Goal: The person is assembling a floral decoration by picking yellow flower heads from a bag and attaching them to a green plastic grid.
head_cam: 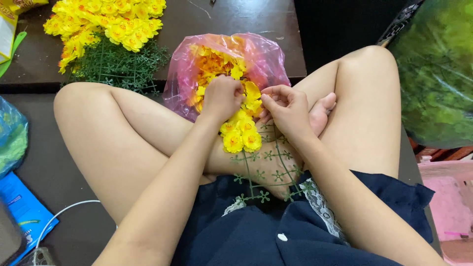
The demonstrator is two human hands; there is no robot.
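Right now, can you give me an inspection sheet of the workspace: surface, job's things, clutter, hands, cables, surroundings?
Surface: dark floor, low dark table ahead.
Job's things: green plastic stem grid on the lap, yellow fabric flowers on its top; pink bag of loose flowers behind.
Clutter: finished yellow flower bunch on the table; blue packet at left.
Hands: left hand closed over flowers; right hand fingers pinched beside them.
Cables: white cable on floor, left.
Surroundings: green bag, pink basket at right.
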